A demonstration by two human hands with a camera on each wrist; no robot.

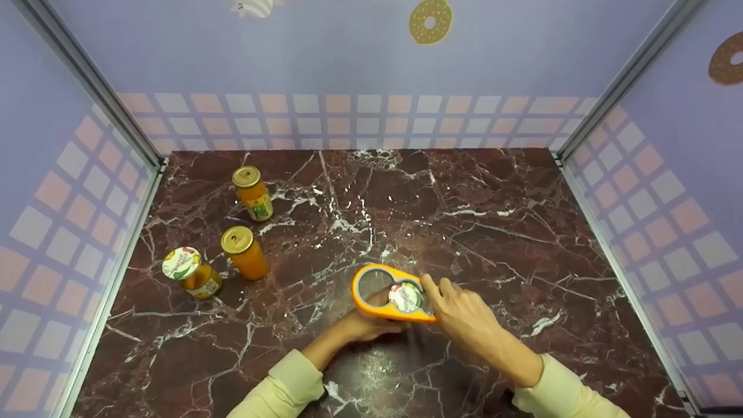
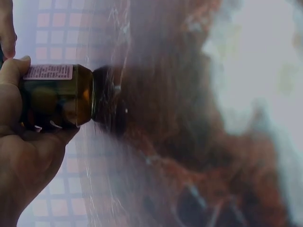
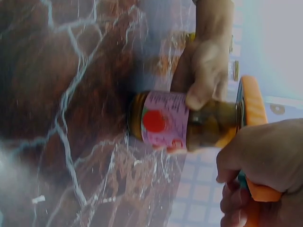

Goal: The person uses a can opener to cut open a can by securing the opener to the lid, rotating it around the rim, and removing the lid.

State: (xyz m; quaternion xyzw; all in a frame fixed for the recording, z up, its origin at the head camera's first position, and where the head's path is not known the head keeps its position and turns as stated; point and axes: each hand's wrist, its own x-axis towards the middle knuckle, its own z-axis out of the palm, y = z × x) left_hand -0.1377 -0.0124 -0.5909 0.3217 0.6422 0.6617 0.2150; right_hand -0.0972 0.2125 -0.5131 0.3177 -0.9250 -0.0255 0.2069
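In the lower middle of the head view I see the jar [image 1: 405, 297] standing on the counter [image 1: 493, 232], with the orange opener [image 1: 386, 293] laid over its lid. My left hand [image 1: 363, 325] wraps around the glass body from the lower left; in the left wrist view the fingers curl round it below the label. My right hand [image 1: 461, 313] holds the handle end of the opener, with the fingers closed on it, as the right wrist view also shows.

I judge the jar to be rather heavy for its size, because it is glass and full of pickled pieces in liquid. The glass is stiff and smooth, so it can slip in the palm, and it may break if it tips over on the stone. The best place to hold is the middle of the body, over the paper label [image 3: 163, 120], where the grip is less slippery. The opener looks like stiff plastic and should be held at its far end for more force.

Three other jars [image 1: 191, 271] stand well apart at the left of the frame.
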